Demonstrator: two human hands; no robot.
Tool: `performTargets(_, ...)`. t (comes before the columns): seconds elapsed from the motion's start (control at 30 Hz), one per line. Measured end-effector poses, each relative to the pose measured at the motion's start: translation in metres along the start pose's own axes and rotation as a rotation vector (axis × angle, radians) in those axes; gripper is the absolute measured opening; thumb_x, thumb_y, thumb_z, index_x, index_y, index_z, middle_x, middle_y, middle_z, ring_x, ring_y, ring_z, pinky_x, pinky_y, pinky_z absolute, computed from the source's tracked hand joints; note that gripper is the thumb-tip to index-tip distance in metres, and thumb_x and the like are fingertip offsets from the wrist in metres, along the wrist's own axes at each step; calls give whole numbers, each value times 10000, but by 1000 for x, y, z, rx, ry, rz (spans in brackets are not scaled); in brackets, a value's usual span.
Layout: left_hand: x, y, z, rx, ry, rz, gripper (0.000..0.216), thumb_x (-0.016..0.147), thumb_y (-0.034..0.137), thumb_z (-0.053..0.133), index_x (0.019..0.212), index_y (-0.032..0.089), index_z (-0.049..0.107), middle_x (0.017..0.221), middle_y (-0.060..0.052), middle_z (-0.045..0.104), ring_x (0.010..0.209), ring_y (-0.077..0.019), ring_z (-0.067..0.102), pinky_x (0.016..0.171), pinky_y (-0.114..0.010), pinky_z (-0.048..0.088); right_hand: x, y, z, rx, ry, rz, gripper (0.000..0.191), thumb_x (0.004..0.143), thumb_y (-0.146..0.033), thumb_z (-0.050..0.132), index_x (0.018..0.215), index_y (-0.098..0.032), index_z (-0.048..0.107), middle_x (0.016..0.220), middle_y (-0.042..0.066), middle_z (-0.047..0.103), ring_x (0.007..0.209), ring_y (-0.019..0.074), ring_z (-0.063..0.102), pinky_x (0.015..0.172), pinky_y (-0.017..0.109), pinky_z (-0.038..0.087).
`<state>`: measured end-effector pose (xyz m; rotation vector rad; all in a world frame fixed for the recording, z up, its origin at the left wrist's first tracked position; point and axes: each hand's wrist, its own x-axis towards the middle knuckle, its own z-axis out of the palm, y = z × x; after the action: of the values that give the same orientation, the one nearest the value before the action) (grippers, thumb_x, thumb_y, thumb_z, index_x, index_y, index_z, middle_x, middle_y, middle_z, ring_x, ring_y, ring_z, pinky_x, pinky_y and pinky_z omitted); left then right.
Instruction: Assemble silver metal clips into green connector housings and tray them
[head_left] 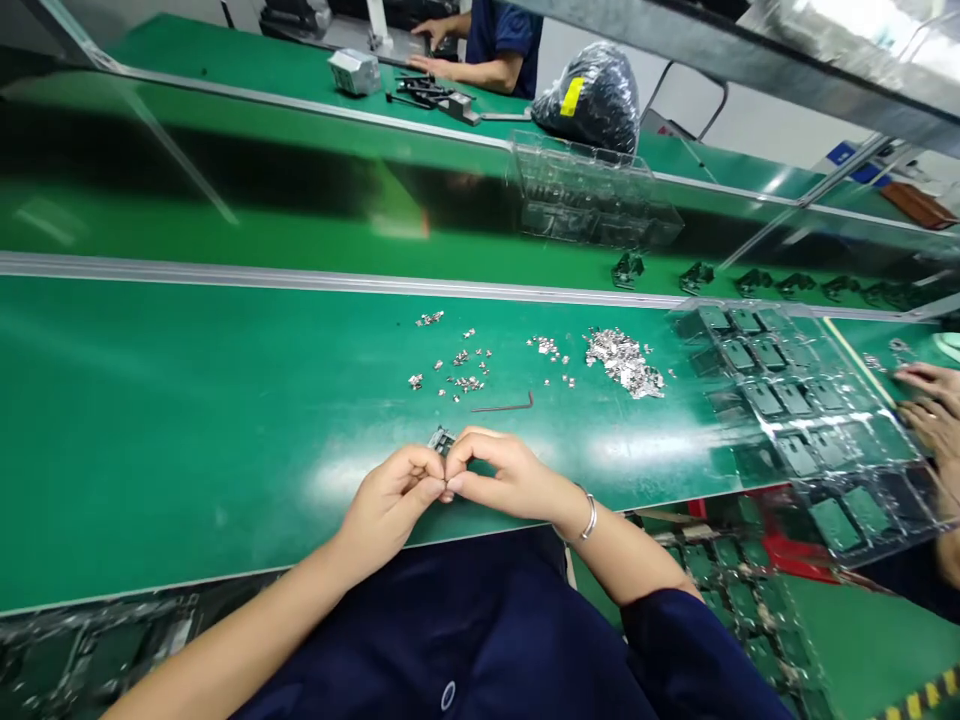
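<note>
My left hand [390,500] and my right hand [502,475] meet at the near edge of the green work surface [187,430], fingers pinched together. Between them they hold a small dark metal part [442,440] that pokes up above the fingertips. A silver bracelet [590,518] circles my right wrist. Beyond the hands lie a thin bent hex key [504,405], scattered small silver pieces [461,365] and a denser pile of silver pieces [624,360].
A clear plastic tray [806,420] with dark parts in its pockets overhangs the surface at right. Another person's hands [930,405] rest at the far right edge. Across the belt stand an empty clear tray [592,195], a black bag [592,95] and a seated person [487,45].
</note>
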<state>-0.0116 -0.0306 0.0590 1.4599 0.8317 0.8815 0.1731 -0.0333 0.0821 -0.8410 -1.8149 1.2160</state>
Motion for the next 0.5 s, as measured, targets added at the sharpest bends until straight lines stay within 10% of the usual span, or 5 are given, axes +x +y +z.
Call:
performTargets(0.23,6,-20,2,605,274,205,425,761,402,672,1085,177,516,986,-93,621,922,-236,599,823,-398,499,-12,20,-15,-28,219,143,108,876,-235,556,776,-199,538,751,-4,541,679,126,511,636,245,420)
performTargets(0.5,24,-42,-13,534,-89,50,550,820,248,571,1333,210,373,1370,-114,484,1273,-231,462,1075,-411,375,-17,40,-4,-139,139,295,92,885,-239,528,802,-204,549,770,-6,553,686,128,522,606,234,414)
